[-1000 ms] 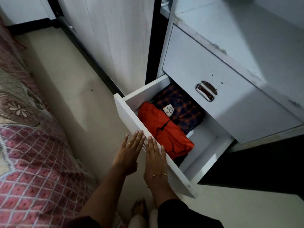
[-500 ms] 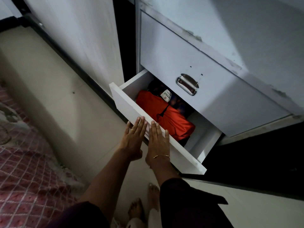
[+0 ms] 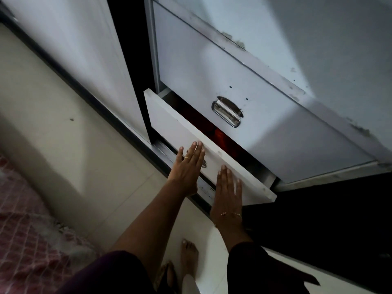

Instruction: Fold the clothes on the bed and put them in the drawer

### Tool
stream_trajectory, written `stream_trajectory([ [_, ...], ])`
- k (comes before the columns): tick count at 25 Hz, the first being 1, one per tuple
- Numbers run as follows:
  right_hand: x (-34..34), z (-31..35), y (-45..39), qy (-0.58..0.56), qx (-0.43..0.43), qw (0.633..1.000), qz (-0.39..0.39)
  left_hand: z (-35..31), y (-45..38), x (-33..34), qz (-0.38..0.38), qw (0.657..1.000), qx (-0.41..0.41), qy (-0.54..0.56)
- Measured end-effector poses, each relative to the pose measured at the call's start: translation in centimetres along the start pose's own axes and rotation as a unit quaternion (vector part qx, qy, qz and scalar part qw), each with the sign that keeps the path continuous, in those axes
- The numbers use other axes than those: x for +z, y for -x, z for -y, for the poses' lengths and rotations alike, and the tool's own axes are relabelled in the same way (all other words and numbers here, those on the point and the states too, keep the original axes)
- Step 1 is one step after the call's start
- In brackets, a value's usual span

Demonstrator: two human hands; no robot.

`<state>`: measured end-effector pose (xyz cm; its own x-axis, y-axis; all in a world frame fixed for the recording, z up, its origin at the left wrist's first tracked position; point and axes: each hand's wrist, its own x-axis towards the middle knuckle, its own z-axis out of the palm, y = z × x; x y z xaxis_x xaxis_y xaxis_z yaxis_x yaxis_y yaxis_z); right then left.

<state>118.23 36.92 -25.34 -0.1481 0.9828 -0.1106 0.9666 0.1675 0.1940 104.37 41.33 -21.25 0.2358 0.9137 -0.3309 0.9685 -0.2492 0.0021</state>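
Note:
The white lower drawer (image 3: 169, 126) of the wardrobe stands only a narrow gap out from the cabinet. Through that gap a strip of the folded red garment (image 3: 220, 135) shows; the rest of the drawer's contents are hidden. My left hand (image 3: 187, 166) lies flat with straight fingers against the drawer front, over its metal handle. My right hand (image 3: 228, 192) presses flat on the same front, further right and nearer the drawer's end.
Above the drawer sits a shut white drawer with a metal pull handle (image 3: 228, 111). A sliding wardrobe door (image 3: 74, 49) stands to the left over a dark floor track. The patterned pink bedspread (image 3: 23, 236) fills the lower left. My bare feet (image 3: 188, 257) stand on pale floor tiles.
Both flat hands have pushed the drawer inward; the opening shrank from wide to a slit, hiding the checked garment and most of the red one. The view moved closer to the wardrobe.

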Motion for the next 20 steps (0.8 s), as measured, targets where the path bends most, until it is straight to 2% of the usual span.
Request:
stream_trajectory([
  [5, 0.7, -1.4, -1.4, 0.021, -0.002, 1.000, -0.007, 0.1, -1.8, 0.1, 0.002, 1.000, 0.006, 0.000],
  [9, 1.3, -2.9, -2.9, -0.007, -0.001, 1.000, -0.022, 0.1, -4.1, -0.5, 0.005, 0.998, 0.036, -0.046],
  [13, 2.1, -3.8, -3.9, -0.025, 0.002, 0.999, -0.036, -0.4, -5.3, 0.0, 0.012, 0.999, 0.034, -0.039],
  [20, 2.1, -4.2, -5.3, -0.011, 0.018, 1.000, -0.007, -0.3, -7.0, -0.3, 0.017, 0.998, 0.045, -0.045],
])
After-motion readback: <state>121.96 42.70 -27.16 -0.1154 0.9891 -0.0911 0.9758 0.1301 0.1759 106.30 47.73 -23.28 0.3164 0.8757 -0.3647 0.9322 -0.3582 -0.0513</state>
